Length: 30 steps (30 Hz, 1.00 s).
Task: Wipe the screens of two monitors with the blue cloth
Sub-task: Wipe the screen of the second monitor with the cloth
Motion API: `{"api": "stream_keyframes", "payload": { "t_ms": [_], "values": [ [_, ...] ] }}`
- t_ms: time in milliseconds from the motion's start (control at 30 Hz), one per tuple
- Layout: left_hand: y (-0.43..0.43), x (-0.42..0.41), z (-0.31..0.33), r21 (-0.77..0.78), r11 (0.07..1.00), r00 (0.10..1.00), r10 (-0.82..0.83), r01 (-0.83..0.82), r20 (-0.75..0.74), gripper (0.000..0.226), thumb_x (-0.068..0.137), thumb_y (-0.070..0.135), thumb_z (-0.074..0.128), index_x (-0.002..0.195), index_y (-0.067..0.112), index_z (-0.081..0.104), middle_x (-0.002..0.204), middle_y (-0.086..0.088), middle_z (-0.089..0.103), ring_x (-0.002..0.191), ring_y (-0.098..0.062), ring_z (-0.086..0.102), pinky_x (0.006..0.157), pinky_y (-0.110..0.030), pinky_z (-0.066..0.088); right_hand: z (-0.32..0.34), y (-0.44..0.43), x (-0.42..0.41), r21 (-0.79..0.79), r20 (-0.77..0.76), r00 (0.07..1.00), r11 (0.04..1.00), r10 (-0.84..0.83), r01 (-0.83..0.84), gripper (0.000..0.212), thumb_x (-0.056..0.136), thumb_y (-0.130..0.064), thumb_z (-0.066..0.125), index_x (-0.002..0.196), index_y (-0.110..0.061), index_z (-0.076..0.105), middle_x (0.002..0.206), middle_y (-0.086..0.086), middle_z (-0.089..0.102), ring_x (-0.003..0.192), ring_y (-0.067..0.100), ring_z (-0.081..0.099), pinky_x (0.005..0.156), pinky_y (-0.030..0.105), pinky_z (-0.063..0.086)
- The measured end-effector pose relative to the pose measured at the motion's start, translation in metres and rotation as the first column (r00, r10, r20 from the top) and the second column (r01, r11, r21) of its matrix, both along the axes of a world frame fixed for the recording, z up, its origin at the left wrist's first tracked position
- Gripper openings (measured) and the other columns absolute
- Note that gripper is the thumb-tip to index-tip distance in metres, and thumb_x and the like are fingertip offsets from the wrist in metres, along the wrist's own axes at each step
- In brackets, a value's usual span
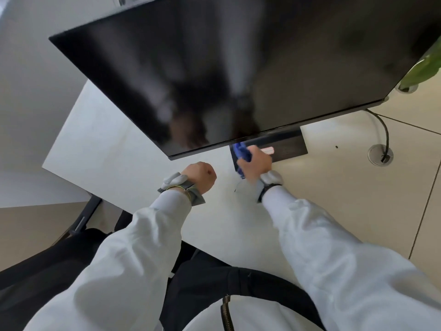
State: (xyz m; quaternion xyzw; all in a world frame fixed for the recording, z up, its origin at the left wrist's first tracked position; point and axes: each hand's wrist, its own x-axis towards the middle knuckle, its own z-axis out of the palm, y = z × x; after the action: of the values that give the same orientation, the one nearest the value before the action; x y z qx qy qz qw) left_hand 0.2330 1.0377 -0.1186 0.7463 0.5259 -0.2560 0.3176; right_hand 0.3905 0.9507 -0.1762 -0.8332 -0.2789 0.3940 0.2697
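- Looking down on a wide black flat-screen monitor (226,68), dark and glossy, slanting across the upper half of the view, with blurred reflections of two pale sleeves in the glass.
- Propped on a smooth white desk (107,139) by a dark rectangular stand base (288,145), which shows under the screen's lower edge.
- Gripping a crumpled blue cloth (241,152) in the right hand (256,163), fingers curled round the bundle. Hand and cloth somewhat smeared by motion blur.
- Blue cloth just below the monitor's bottom edge, over the near left end of the stand base, with a thin loose tail hanging toward the desk. Touching the screen or not: cannot tell.
- Left hand (200,175) over the desk, near the right hand and just below the monitor's lowest corner. Fingers tucked under into a fist, nothing seen in it.
- Around the left wrist, a grey fabric strap (191,191) with a pale device on it; around the right wrist, a black band (269,186) carrying a white device. Both arms in white sleeves.
- Off to the right on the desk, a black cable (385,132) curving down into a round grey grommet (372,155).
- At the right edge, beside the monitor's far corner, green plant leaves (422,68).
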Motion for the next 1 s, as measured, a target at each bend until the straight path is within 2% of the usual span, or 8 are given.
{"api": "stream_keyframes", "payload": {
  "t_ms": [167,300,500,600,733,833,933,1000],
  "values": [
    [-0.006,0.015,0.000,-0.031,0.999,0.999,-0.033,0.034,0.018,0.029,0.089,0.022,0.041,0.093,0.021,0.070,0.096,0.002,0.071,0.088,-0.024,0.066,0.084,-0.039,0.057,-0.016,-0.052,0.112,-0.004,0.158,0.910,0.921,-0.384,0.389,0.024,0.080,-0.039,0.056,0.098,-0.023,0.056,0.079,0.000,0.066,0.068,0.024,0.066,0.068,0.033,0.056],
    [-0.011,0.026,0.001,-0.039,0.996,0.997,-0.077,0.077,0.013,0.031,0.091,0.020,0.041,0.098,0.019,0.071,0.100,0.000,0.071,0.092,-0.024,0.066,0.087,-0.038,0.056,-0.016,-0.047,0.118,-0.064,0.236,0.898,0.917,-0.370,0.395,0.029,0.092,-0.027,0.056,0.117,-0.011,0.056,0.098,0.007,0.061,0.089,0.029,0.061,0.079,0.029,0.045],
    [-0.010,0.037,0.012,0.015,0.971,0.966,-0.235,0.237,-0.105,0.022,0.094,0.022,0.041,0.094,0.017,0.063,0.099,-0.002,0.064,0.089,-0.026,0.061,0.077,-0.032,0.048,-0.013,-0.007,0.020,-0.084,0.058,0.998,0.996,0.008,-0.003,0.017,0.094,-0.024,0.058,0.104,-0.011,0.052,0.097,0.005,0.060,0.080,0.021,0.061,0.075,0.031,0.050],
    [-0.009,0.032,0.019,-0.010,0.922,0.888,-0.375,0.386,-0.267,0.026,0.098,0.029,0.046,0.103,0.015,0.066,0.102,-0.005,0.067,0.092,-0.027,0.064,0.084,-0.036,0.052,0.000,0.011,-0.036,-0.098,-0.194,0.915,0.921,0.353,-0.376,0.014,0.096,-0.021,0.057,0.107,-0.012,0.057,0.098,0.009,0.066,0.088,0.025,0.066,0.079,0.034,0.052],
    [-0.007,0.017,0.037,0.028,0.894,0.839,-0.409,0.448,-0.358,0.023,0.095,0.028,0.054,0.105,0.014,0.070,0.094,-0.003,0.068,0.079,-0.023,0.061,0.075,-0.032,0.052,0.021,0.005,-0.076,0.038,-0.266,0.882,0.919,0.389,-0.393,0.013,0.092,-0.020,0.056,0.093,-0.011,0.066,0.082,0.004,0.069,0.076,0.022,0.067,0.069,0.027,0.047],
    [-0.007,0.011,0.059,0.063,0.935,0.909,-0.322,0.350,-0.265,0.026,0.096,0.028,0.052,0.111,0.015,0.069,0.108,-0.006,0.070,0.088,-0.023,0.062,0.079,-0.033,0.050,0.038,-0.012,-0.067,0.075,-0.349,0.914,0.978,0.209,-0.195,0.011,0.085,-0.021,0.062,0.075,-0.020,0.060,0.066,-0.003,0.066,0.066,0.019,0.065,0.062,0.027,0.050],
    [-0.015,0.015,0.079,0.058,0.962,0.963,-0.263,0.266,-0.053,0.034,0.090,0.027,0.059,0.122,0.019,0.060,0.111,-0.005,0.068,0.097,-0.025,0.064,0.087,-0.034,0.054,0.064,-0.028,-0.041,0.132,-0.437,0.899,0.991,0.036,0.024,0.005,0.089,-0.020,0.063,0.086,-0.016,0.065,0.081,0.005,0.069,0.077,0.025,0.067,0.070,0.038,0.060],
    [-0.028,0.023,0.096,0.011,0.971,0.959,-0.240,0.241,0.149,0.026,0.086,0.029,0.068,0.110,0.021,0.063,0.106,-0.002,0.068,0.092,-0.020,0.065,0.078,-0.029,0.053,0.085,-0.039,-0.024,0.154,-0.505,0.863,0.982,-0.018,0.111,0.012,0.094,-0.024,0.060,0.097,-0.015,0.067,0.090,0.008,0.070,0.085,0.028,0.069,0.068,0.039,0.060]
  ]
}}
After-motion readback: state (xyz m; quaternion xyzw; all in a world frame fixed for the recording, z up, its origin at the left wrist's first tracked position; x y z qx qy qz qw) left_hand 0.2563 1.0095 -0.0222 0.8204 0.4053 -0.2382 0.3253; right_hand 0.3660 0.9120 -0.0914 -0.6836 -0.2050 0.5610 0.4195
